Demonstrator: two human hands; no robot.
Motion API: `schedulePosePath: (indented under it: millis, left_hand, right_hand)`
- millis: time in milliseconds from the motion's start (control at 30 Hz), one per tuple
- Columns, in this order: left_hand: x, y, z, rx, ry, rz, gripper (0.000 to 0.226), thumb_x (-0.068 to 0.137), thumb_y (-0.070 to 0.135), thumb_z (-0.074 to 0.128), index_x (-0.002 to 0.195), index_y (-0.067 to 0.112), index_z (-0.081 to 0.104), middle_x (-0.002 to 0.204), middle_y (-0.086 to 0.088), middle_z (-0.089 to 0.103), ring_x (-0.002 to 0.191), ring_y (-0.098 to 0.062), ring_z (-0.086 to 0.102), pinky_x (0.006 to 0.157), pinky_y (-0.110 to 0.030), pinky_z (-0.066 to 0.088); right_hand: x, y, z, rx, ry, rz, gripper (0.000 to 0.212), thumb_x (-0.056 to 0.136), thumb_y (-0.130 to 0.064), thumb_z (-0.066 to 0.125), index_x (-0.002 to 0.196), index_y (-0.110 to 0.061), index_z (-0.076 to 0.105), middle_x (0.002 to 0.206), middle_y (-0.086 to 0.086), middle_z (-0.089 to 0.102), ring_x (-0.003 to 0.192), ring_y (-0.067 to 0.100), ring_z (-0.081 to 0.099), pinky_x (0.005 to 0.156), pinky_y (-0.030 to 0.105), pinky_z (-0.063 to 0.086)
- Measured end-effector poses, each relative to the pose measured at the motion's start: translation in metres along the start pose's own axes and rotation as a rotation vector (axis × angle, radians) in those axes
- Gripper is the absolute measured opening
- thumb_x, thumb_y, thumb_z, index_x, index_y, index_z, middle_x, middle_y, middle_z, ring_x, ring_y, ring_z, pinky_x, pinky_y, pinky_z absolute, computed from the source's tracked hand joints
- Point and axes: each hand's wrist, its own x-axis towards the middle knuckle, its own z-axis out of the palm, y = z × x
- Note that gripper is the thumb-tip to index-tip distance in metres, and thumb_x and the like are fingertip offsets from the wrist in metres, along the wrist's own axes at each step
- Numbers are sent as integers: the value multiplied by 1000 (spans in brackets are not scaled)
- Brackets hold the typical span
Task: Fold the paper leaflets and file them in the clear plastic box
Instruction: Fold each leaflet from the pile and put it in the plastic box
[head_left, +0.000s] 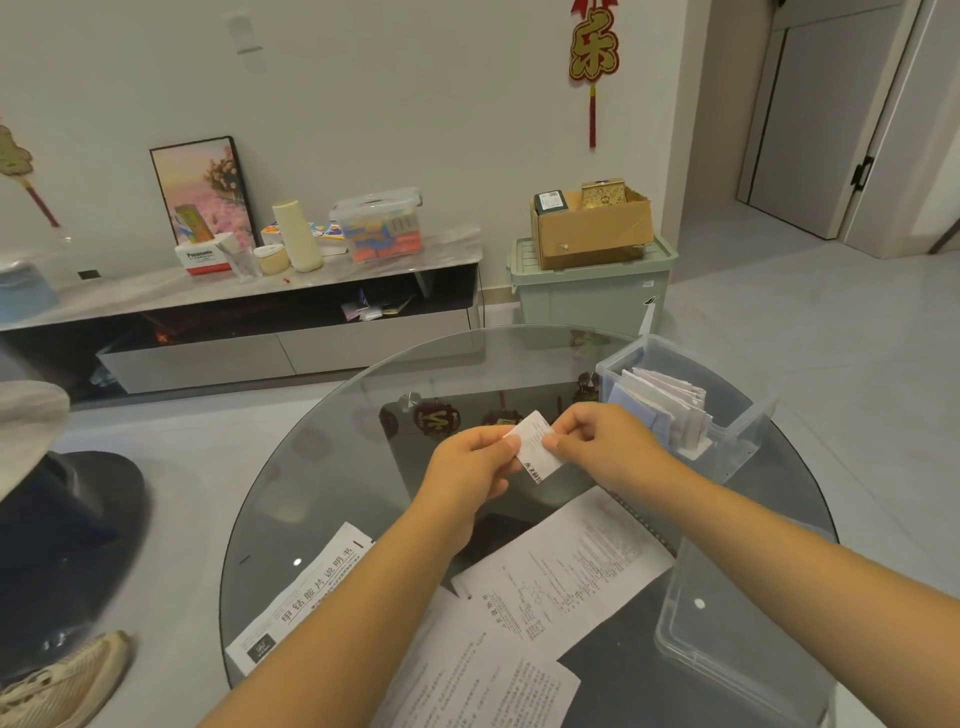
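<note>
A small folded leaflet (535, 449) is pinched from both sides, by the left hand (470, 467) and the right hand (597, 441), and held above the glass bench (337, 467). Just right of the right hand stands the clear plastic box (737, 441), holding folded leaflets (670, 405). Unfolded leaflets (566, 577) lie below the hands.

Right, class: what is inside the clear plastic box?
Inside the clear plastic box, a row of folded paper leaflets stands on edge beside a pale blue piece. Their lower parts and the box floor are hidden.

White leaflet (537, 448) with black print; clear plastic box (727, 415).
</note>
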Motion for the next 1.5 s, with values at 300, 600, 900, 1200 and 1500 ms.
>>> schedulePosePath:
  millis: [300, 600, 900, 1200, 1500]
  left_hand:
    - [13, 31, 30, -123, 81, 124, 12, 88, 7, 63, 96, 11, 71, 90, -6, 74, 67, -2, 66, 56, -11, 46]
    - [42, 62, 87, 106, -26, 265, 17, 95, 15, 54, 109, 17, 63, 102, -1, 69, 83, -7, 64, 60, -14, 51]
    - [91, 57, 124, 1123, -330, 774, 42, 94, 30, 28, 123, 23, 58, 122, 2, 59, 115, -13, 45, 108, -34, 12]
    - [107, 53, 135, 1424, -396, 930, 83, 74, 45, -4, 119, 20, 60, 114, 1, 58, 111, -14, 43, 111, -41, 9]
    - [111, 51, 136, 1414, -422, 869, 64, 83, 38, 10, 104, 15, 65, 107, -1, 61, 106, -14, 45, 113, -43, 8]
  right_hand:
    - [4, -12, -43, 123, 137, 16, 7, 87, -26, 64, 85, -20, 68, 76, 0, 69, 59, 6, 55, 52, 16, 41]
    - [16, 7, -101, 89, 419, 67, 10, 87, -19, 65, 90, -14, 73, 72, -1, 69, 59, 9, 58, 59, 20, 42]
    - [23, 41, -120, -321, 570, 126, 20, 87, -7, 52, 86, -5, 72, 83, 13, 69, 79, 30, 63, 71, 37, 54]
    - [32, 50, -109, -556, 517, 157, 20, 92, -16, 49, 95, -11, 67, 100, 6, 58, 86, 25, 58, 70, 30, 44]
    - [39, 52, -100, -682, 485, 185, 20, 90, -4, 47, 93, -9, 67, 95, 5, 56, 72, 21, 48, 52, 23, 29]
